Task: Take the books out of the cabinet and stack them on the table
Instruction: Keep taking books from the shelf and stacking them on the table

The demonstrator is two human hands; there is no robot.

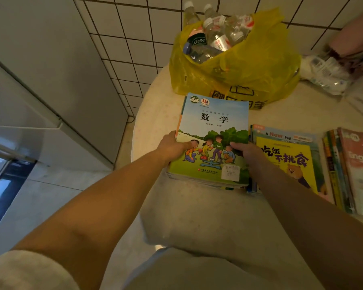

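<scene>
A stack of books topped by a blue-and-green maths textbook point(215, 122) sits low over the round pale table point(155, 122). My left hand point(172, 146) grips the stack's left edge, thumb on the cover. My right hand point(246, 150) grips its right edge, thumb on the cover too. To the right lies a second pile with a yellow picture book point(287, 160) on top. Further right, a third pile shows an English book point(360, 164). The cabinet is not in view.
A yellow plastic bag point(239, 68) full of empty bottles stands on the table just behind the maths book. A crumpled clear bottle point(325, 74) lies at the back right. A grey appliance point(40, 91) stands to the left on the tiled floor.
</scene>
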